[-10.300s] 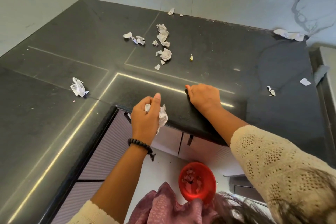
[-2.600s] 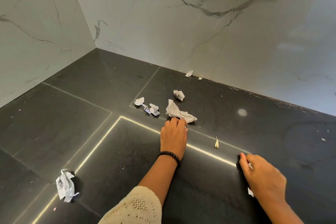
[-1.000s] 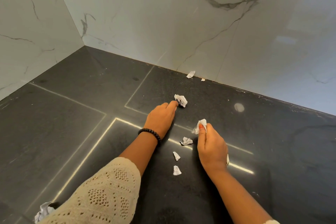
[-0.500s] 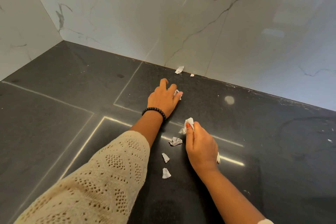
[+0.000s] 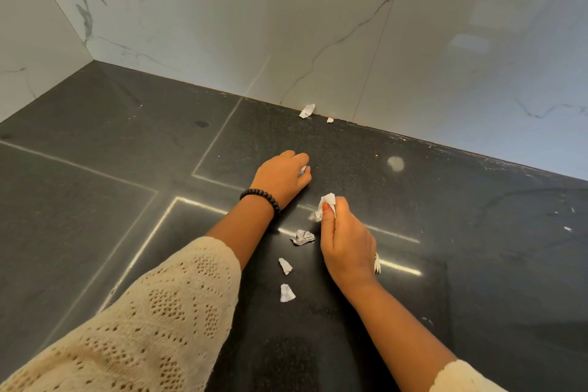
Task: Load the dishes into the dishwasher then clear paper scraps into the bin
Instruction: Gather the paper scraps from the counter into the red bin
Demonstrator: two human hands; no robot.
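Reaching both arms forward, left hand point(image 5: 281, 177) curling fingers closed around a paper scrap point(image 5: 303, 170), right hand point(image 5: 346, 237) pinching another scrap point(image 5: 324, 205).

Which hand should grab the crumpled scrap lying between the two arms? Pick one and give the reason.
Right. The right hand lies just beside the crumpled scrap, though it already pinches a paper piece. The left hand is farther back, curled over another scrap.

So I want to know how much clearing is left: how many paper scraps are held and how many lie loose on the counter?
Scraps held in hands: 2
Scraps loose between the arms: 3
Scraps by the wall: 2
Total: 7
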